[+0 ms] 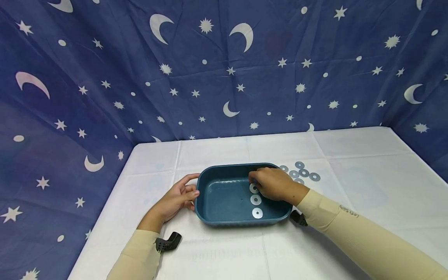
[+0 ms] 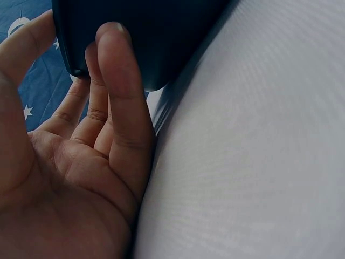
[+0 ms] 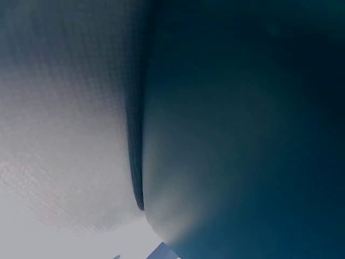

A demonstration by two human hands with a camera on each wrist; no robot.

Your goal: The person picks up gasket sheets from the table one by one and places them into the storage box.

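Note:
A dark teal oblong tray (image 1: 224, 212) stands on the white-covered table. My left hand (image 1: 176, 200) rests against its left end, the fingers loosely bent and touching the outer wall. Up close in the left wrist view, that hand (image 2: 81, 145) lies palm up beside the tray (image 2: 145, 43). My right hand (image 1: 274, 183) reaches over the right side into the tray, fingers bent down; its fingertips and anything between them are hidden. A flat metal washer (image 1: 254, 188) lies partly under this hand. Two more washers, one in the middle (image 1: 256, 200) and one nearer (image 1: 257, 212), line up below it.
Several loose washers (image 1: 304, 172) lie on the table behind the right forearm, just right of the tray. A blue curtain (image 1: 210, 77) with moons and stars rises behind the table (image 1: 350, 155). The right wrist view shows mostly the tray's outer wall (image 3: 242, 135), blurred.

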